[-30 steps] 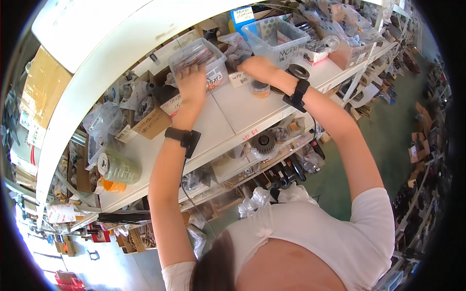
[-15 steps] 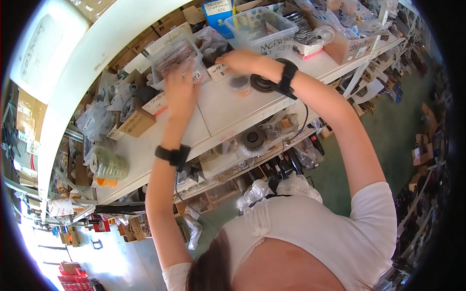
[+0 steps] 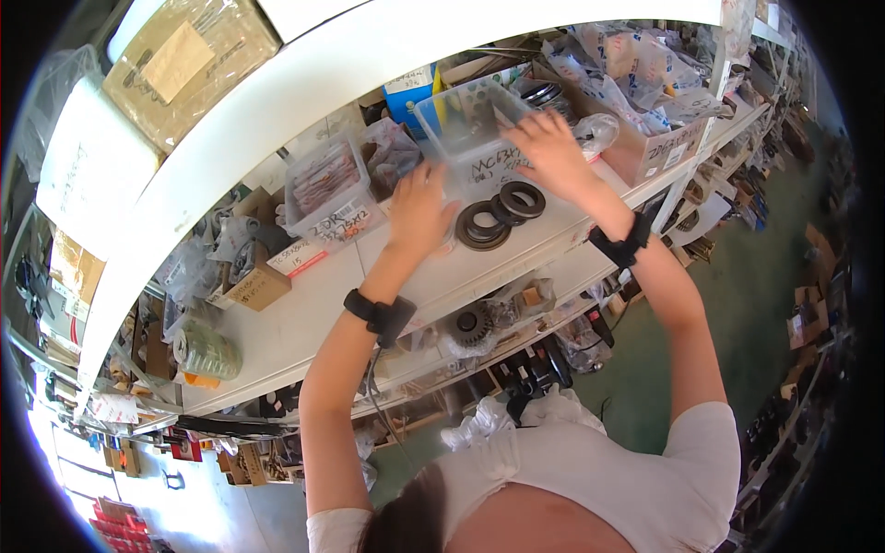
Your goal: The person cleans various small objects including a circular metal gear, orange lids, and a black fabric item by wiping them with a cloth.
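Note:
A clear plastic box [image 3: 461, 124] with handwriting on its front stands on the shelf between my hands. My left hand [image 3: 419, 210] is by its left side, fingers stretched forward and slightly blurred. At the box's right rim, my right hand [image 3: 553, 152] has its fingers spread, seemingly touching the edge; whether they press on it is unclear. In front of the box lie several black rubber-like rings [image 3: 482, 228], partly overlapping. Left of my left hand sits another clear box [image 3: 327, 180] filled with small reddish bagged pieces. Bagged items [image 3: 392, 147] show just behind my left fingers.
A blue box [image 3: 410, 101] stands behind. To the right is a carton [image 3: 668, 152] heaped with plastic bags. Further left are a small cardboard box [image 3: 258, 286] and a greenish jar [image 3: 207, 350]. The white upper shelf edge [image 3: 304, 83] arches overhead; lower shelves hold a gear [image 3: 470, 323].
My left hand has left the box of reddish pieces and moved right. My right hand has moved right to the clear box's rim, uncovering the black rings. The view has shifted.

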Demonstrator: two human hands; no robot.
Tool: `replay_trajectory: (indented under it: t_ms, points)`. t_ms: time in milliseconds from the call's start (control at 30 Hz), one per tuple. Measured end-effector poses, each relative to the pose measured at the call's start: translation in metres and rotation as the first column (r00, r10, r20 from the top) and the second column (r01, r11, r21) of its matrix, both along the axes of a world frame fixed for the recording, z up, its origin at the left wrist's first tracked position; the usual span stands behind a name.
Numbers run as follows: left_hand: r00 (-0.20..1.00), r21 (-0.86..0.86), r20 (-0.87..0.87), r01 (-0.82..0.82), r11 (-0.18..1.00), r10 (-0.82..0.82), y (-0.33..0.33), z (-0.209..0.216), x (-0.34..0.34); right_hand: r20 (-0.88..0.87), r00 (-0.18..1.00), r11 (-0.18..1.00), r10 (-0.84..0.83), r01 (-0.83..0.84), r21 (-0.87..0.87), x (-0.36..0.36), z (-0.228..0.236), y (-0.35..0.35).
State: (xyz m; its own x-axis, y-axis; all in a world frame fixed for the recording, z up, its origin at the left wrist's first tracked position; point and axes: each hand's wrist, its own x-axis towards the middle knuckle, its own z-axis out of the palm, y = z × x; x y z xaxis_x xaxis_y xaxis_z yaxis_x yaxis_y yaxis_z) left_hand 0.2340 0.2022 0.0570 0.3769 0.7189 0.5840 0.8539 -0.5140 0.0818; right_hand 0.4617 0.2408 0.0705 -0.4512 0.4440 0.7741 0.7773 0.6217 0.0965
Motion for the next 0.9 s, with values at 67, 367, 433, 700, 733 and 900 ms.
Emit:
replay_trajectory:
  t_ms: [67, 367, 433, 700, 733, 900]
  points:
    - [0.995, -0.179, 0.1, 0.027, 0.984, -0.009, 0.004, -0.004, 0.002, 0.121, 0.992, 0.999, 0.03, -0.029, -0.013, 0.001, -0.012, 0.006]
    - [0.521, -0.303, 0.854, 0.478, 0.824, 0.012, -0.019, -0.003, 0.017, 0.25, 0.963, 0.992, 0.097, -0.113, 0.049, 0.007, -0.037, -0.022]
    - [0.413, -0.243, 0.91, 0.45, 0.859, 0.041, -0.023, 0.006, 0.014, 0.231, 0.963, 0.989, 0.138, -0.146, 0.019, -0.001, -0.026, -0.024]
    - [0.4, 0.024, 0.916, 0.039, 0.999, -0.037, -0.092, 0.006, 0.004, 0.256, 0.859, 0.849, 0.444, -0.495, 0.187, -0.027, -0.004, -0.063]
    - [0.397, 0.013, 0.918, 0.027, 1.0, -0.022, -0.099, 0.008, -0.003, 0.249, 0.83, 0.83, 0.499, -0.54, 0.136, -0.03, -0.004, -0.064]
    - [0.028, -0.132, 0.991, -0.078, 0.988, 0.134, -0.131, 0.017, -0.039, 0.036, 0.816, 0.805, 0.578, -0.576, 0.139, -0.018, -0.01, -0.068]
